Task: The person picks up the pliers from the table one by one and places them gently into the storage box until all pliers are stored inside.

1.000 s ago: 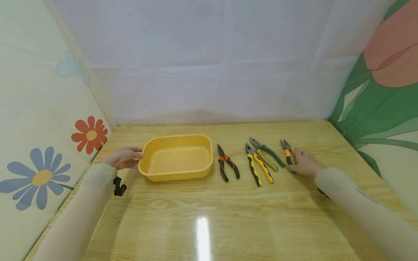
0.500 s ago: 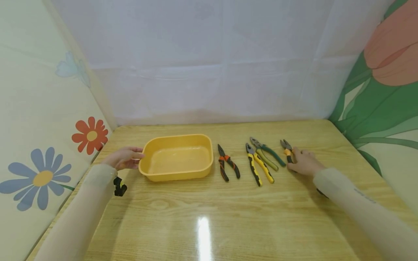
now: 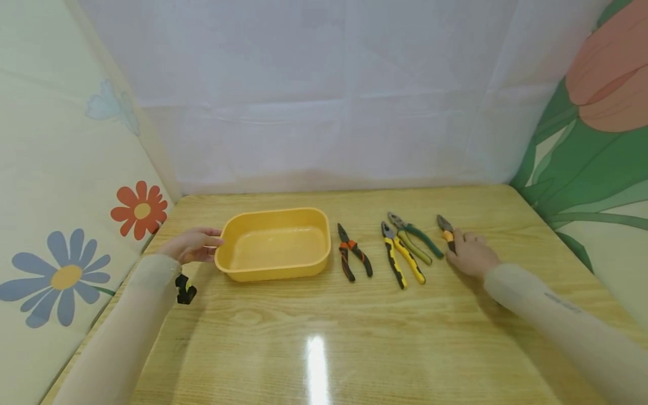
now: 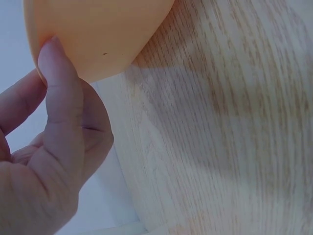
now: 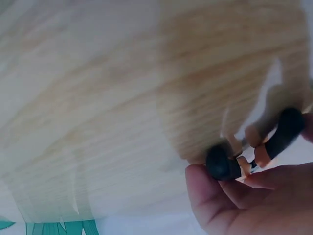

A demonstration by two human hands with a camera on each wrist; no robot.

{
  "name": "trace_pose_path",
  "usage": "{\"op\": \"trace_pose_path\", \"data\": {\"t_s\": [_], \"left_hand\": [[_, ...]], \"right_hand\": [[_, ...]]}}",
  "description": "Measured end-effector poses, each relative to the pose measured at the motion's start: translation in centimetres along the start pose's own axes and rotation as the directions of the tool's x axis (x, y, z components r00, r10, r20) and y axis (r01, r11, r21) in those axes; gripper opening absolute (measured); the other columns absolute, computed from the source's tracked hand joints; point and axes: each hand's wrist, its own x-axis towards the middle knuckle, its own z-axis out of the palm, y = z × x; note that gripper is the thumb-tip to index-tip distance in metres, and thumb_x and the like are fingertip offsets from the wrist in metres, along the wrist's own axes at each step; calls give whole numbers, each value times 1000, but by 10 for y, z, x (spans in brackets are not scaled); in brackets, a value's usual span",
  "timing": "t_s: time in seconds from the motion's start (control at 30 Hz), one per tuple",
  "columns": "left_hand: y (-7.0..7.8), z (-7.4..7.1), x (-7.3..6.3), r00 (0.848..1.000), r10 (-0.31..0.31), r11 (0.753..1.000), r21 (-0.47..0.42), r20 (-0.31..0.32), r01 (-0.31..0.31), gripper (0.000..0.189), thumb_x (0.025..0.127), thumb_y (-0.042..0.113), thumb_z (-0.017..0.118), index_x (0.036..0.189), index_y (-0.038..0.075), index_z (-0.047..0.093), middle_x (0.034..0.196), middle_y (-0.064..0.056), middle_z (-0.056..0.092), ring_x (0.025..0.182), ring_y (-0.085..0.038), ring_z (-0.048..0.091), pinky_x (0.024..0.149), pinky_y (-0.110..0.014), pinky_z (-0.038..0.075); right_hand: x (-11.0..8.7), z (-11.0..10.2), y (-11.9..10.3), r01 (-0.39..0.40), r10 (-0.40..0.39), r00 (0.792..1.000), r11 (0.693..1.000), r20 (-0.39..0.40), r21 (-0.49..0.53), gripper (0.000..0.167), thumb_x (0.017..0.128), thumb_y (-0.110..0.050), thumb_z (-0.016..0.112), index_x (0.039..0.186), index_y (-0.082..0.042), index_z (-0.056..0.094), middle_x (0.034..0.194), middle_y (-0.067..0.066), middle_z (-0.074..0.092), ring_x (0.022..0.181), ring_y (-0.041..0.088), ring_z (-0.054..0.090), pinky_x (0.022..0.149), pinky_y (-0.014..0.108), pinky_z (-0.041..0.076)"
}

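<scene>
Orange and black cover the handles of the pliers [image 3: 448,234] that you grip in your right hand [image 3: 471,254], at the right end of the row of tools, their metal head pointing away from you. From the right wrist view, your fingers are curled around the dark handles; whether the tool touches the table [image 3: 273,332] you cannot tell. Just left of it lie the green-handled pliers [image 3: 426,241], one grip dark green and the other olive, the olive one close beside the yellow-and-black pliers [image 3: 395,263]. Farther left, set apart from those, you have the red-and-black pliers [image 3: 344,246], handles spread, near the side of the yellow basin [image 3: 275,274]. Your left hand [image 3: 192,245] pinches that basin at its far left end, thumb on the outer wall in the left wrist view. Pale sleeves [image 3: 121,326] cover both your arms, and a small black object [image 3: 185,289] sits at your left wrist. Beyond the wood-grained tabletop hangs a white cloth [image 3: 324,112], with painted flowers [image 3: 66,275] to your left and a large pink tulip [image 3: 612,84] to your right.
</scene>
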Motion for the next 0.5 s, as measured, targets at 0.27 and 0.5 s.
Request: {"op": "trace_pose_path", "data": {"t_s": [0.27,0.5], "left_hand": [[-3,-1,0,1000,5,1000,0,3,-5,52,102,7,48,145,-12,25,90,-1,60,74,-12,62,70,-26,58],[-1,-2,-1,1000,-6,1000,1,-1,6,55,102,8,49,146,-11,23,92,-1,60,75,-12,62,71,-27,57]], "right_hand": [[1,11,-1,22,-33,996,992,-87,-122,61,101,-24,47,134,24,29,118,44,44,106,58,45,86,63,44],[3,15,3,34,-51,992,989,-112,-147,59,100,-22,49,134,24,31,114,42,47,101,55,48,79,61,48]]}}
